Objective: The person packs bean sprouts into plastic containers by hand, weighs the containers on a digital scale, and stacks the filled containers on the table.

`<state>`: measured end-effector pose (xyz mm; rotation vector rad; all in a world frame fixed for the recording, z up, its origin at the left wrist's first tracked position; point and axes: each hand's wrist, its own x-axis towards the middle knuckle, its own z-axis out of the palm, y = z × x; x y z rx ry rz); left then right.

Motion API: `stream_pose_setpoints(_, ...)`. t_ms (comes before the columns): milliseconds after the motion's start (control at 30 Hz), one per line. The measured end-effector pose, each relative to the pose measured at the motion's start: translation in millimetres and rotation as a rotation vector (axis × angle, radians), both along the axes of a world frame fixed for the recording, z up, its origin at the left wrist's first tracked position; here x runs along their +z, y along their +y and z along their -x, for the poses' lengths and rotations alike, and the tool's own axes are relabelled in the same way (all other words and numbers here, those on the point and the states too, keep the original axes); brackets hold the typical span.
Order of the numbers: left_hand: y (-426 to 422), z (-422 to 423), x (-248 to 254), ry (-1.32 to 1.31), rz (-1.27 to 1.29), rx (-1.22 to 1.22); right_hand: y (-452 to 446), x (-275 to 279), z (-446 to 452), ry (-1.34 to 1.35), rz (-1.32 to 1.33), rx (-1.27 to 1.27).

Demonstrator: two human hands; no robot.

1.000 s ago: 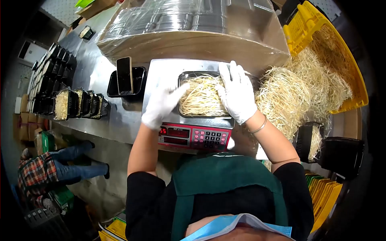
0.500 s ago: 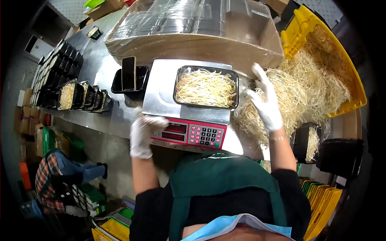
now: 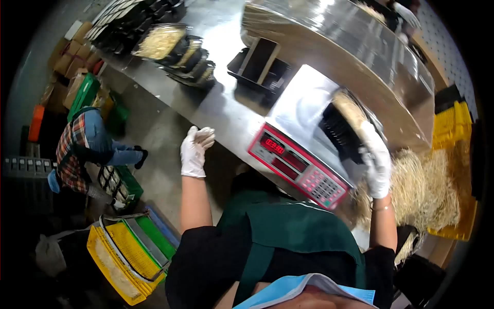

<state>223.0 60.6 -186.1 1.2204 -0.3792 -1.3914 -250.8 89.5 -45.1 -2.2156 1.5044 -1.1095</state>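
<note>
In a white glove, my right hand grips the right end of a black tray filled with pale sprouts. The tray is tipped on its side over the steel plate of a scale, and motion blurs it. Red digits glow on the scale's front panel. My left hand, also gloved, hangs beyond the table's front edge, fingers apart and holding nothing. A phone leans in a black tray behind the scale's left side.
Filled trays stand at the back left. A plastic-covered box is behind the scale. Loose sprouts spill from a yellow crate at right. A person bends over at far left; another person's gloved hand shows at top right.
The view has turned towards the left. My right hand has taken hold of the tray, which lay flat on the scale and is now tipped up. My left hand has moved away from the scale.
</note>
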Motion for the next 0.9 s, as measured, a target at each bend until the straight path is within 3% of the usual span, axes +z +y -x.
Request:
stream_pose_setpoints(67,-30.9,-25.8,-7.7,0.018,0.070,-0.072,-20.1,-21.6,-18.3,-0.567,-0.270,-0.367)
stream_pose_setpoints(100,-50.4,-38.0,-6.4,0.033,0.105,-0.099,-37.8,-1.9,-55.3,-0.624,-0.183,-0.339)
stream_pose_setpoints(167,-102.1,-76.0,-41.3,0.205,0.199,-0.233,-75.9,34.7,-124.5,-0.481,-0.134,-0.317)
stream_pose_setpoints(200,-113.4,-68.1,-13.5,0.091,0.074,-0.121,-95.7,61.9,-167.4,-0.444,-0.023,-0.175)
stream_pose_setpoints(233,-136.4,-83.3,-22.0,0.048,0.058,-0.198,-117.4,86.5,-212.7,-0.405,0.082,-0.032)
stream_pose_setpoints(300,-166.5,-96.3,-33.5,0.081,-0.041,-0.266,-167.3,114.8,-291.9,-0.017,0.439,0.169)
stream_pose_setpoints(367,-191.9,-97.1,-40.4,-0.060,-0.128,-0.324,-211.6,123.0,-358.2,0.188,0.745,0.299)
stream_pose_setpoints(433,-201.1,-97.0,-28.8,-0.094,-0.111,-0.351,-245.8,97.2,-406.5,0.294,0.792,0.360)
stream_pose_setpoints(500,-219.0,-96.9,-56.1,-0.009,-0.061,-0.287,-267.4,58.2,-434.8,0.267,0.720,0.353)
stream_pose_setpoints(600,-270.1,-100.0,-64.4,0.261,-0.092,-0.178,-307.8,56.5,-443.6,0.182,0.617,0.382)
stream_pose_setpoints(633,-276.7,-95.0,-23.0,-0.047,-0.124,-0.196,-325.9,58.7,-441.2,0.239,0.587,0.382)
stream_pose_setpoints(867,-391.1,-87.3,-37.8,-0.115,-0.046,-0.352,-420.4,65.7,-421.5,0.153,0.334,0.339)
stream_pose_setpoints(900,-395.5,-83.3,-36.5,-0.096,-0.047,-0.344,-422.4,67.1,-418.2,0.244,0.305,0.336)
